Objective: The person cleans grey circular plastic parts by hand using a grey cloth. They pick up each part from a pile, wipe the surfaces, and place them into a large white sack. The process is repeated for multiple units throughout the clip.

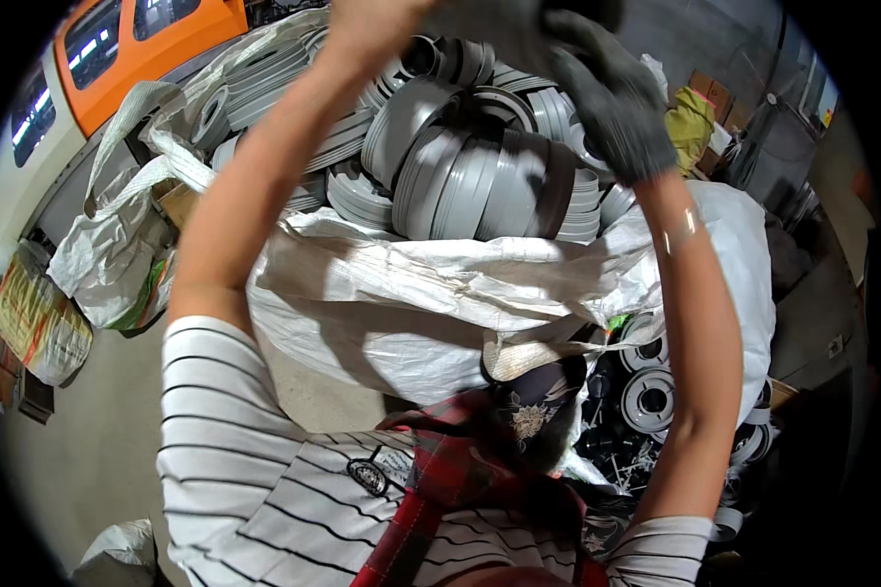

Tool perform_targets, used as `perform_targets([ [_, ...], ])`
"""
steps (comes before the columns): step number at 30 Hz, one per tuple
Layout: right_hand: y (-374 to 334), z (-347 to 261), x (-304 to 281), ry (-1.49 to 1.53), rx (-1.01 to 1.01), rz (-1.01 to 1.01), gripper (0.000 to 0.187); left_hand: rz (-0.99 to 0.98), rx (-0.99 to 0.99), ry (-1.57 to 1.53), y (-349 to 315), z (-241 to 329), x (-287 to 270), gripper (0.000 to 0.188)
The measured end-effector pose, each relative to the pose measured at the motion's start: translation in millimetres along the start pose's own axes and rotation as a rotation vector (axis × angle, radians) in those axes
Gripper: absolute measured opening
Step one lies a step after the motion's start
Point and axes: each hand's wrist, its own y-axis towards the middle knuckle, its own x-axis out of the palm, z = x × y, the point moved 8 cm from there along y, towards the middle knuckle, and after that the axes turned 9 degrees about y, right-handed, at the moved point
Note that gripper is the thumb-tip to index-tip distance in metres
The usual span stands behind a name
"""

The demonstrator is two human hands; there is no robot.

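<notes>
Both my arms reach up to the top edge of the head view, above a big white woven sack [392, 264] filled with grey plastic ring-shaped parts [480, 186]. My right hand [612, 103] wears a dark grey glove; its fingers point up and left, and their tips are dark and blurred. My left wrist shows bare at the top edge. Beyond it a smeared dark grey shape [494, 27] extends toward my right hand; whether it is a glove on my left hand or a held part, I cannot tell. The left fingers cannot be made out.
Looped straps [132, 122] hang at the sack's left. White and yellow bags [44, 313] stand on the floor at left, near an orange and white machine [152, 44]. Lower right, grey spools [648, 399] lie among dark parts. A yellow-green bag [690, 127] sits at far right.
</notes>
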Motion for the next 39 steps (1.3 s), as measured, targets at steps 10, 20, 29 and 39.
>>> perform_targets([
  [10,-20,49,92,0.474,0.521,-0.199,0.075,-0.569,-0.062,0.71,-75,-58,-49,0.067],
  [20,-34,23,114,0.601,0.516,-0.592,0.048,-1.239,0.194,0.835,-218,-52,-19,0.065],
  [29,-125,22,109,0.651,0.647,-0.918,0.034,-0.909,0.491,0.705,-150,60,-25,0.043],
  [39,-170,66,32,0.613,0.629,-0.688,0.03,-0.807,0.154,0.855,-103,39,-27,0.054],
])
